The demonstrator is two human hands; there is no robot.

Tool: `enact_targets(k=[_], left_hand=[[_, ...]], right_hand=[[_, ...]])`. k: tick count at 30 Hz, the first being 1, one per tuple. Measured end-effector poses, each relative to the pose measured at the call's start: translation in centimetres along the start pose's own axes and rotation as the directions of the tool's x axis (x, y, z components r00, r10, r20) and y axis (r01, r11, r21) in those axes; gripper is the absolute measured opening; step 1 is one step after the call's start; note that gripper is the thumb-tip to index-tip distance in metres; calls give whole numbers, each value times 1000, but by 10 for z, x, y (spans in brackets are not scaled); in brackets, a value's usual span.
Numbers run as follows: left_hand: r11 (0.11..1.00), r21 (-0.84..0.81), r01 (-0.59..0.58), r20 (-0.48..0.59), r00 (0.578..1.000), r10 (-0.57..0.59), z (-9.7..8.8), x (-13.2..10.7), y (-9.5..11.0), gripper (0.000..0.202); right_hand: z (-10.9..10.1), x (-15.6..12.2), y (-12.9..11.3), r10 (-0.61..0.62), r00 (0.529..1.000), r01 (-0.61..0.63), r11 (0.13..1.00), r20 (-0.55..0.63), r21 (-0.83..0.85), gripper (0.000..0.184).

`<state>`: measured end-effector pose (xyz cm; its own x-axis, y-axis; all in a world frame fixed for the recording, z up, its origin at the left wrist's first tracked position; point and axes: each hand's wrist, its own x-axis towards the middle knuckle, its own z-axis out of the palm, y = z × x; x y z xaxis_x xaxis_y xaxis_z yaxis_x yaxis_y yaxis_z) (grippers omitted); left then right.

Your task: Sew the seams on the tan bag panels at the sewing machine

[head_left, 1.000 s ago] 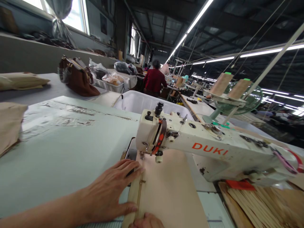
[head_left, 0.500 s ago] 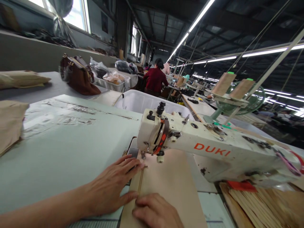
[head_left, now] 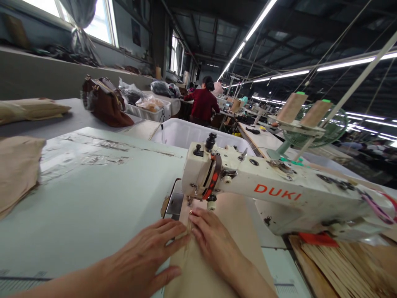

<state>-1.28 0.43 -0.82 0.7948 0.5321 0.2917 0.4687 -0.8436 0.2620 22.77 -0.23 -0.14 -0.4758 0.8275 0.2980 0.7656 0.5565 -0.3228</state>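
A white DUKI sewing machine (head_left: 273, 192) stands on the pale green table (head_left: 93, 194). A beige fabric piece (head_left: 235, 223) with a zipper seam lies under its needle. My left hand (head_left: 145, 258) rests flat on the fabric's left edge, fingers spread, just before the needle plate. My right hand (head_left: 214, 242) lies flat on the fabric beside it, fingertips close to the presser foot. Neither hand grips anything.
A stack of beige pieces (head_left: 338, 269) sits at the lower right, more beige fabric (head_left: 17, 169) at the left edge. A white tub (head_left: 186, 132) stands behind the machine, a brown handbag (head_left: 104, 101) farther left. Two thread cones (head_left: 305, 109) and a fan stand right. A person in red (head_left: 203, 103) works beyond.
My right hand has come up from the bottom edge onto the fabric, reaching the presser foot. My left hand slid slightly back toward me.
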Motion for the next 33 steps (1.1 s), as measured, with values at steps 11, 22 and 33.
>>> enact_targets(k=[11, 22, 33], left_hand=[[999, -15, -33, 78, 996, 34, -9, 11, 7, 46], [998, 43, -48, 79, 996, 44, -1, -1, 7, 47], [993, -106, -51, 49, 997, 57, -12, 7, 9, 51]], right_hand=[[8, 43, 15, 368, 918, -366, 930, -146, 45, 6], [20, 60, 19, 485, 847, -503, 863, -218, -33, 24], [5, -17, -16, 33, 997, -35, 999, -74, -27, 31]])
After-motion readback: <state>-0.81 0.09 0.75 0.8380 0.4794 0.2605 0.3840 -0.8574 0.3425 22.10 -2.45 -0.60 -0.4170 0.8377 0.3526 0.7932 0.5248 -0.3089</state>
